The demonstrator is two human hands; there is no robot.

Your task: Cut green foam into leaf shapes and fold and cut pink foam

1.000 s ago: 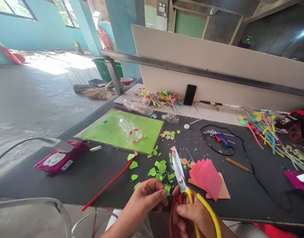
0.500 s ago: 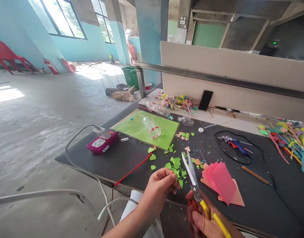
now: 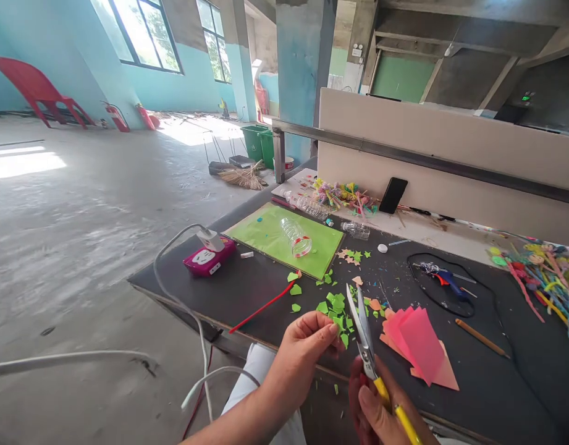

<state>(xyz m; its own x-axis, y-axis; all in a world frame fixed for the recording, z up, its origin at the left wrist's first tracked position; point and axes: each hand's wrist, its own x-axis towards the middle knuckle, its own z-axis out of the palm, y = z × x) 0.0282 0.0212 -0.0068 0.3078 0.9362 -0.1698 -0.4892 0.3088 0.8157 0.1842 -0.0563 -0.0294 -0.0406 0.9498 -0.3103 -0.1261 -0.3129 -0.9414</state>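
My left hand (image 3: 309, 340) pinches a small green paper piece (image 3: 338, 322) between thumb and fingers, just above the table's front edge. Its exact outline is partly hidden by my fingertips. In my right hand (image 3: 379, 402) is a pair of scissors (image 3: 366, 346) with yellow and red on the handles. Their blades point up and away from me, slightly parted, just right of the green piece and not touching it. Loose green paper scraps (image 3: 322, 307) lie on the table behind my left hand. Pink paper sheets (image 3: 421, 340) are stacked to the right of the scissors.
A green sheet (image 3: 261, 232) bears a cut plastic bottle (image 3: 297, 238). Small cut stars (image 3: 357, 256) lie beside it. To the right are a blue glue gun (image 3: 451, 283) and a brown pencil-like stick (image 3: 482, 338). A purple power strip (image 3: 210, 256) with a cable is at left.
My view has turned slightly left, so the scene sits further right. The scissor blades look a little closer together. A small green scrap now shows below the table edge. Both hands keep their holds.
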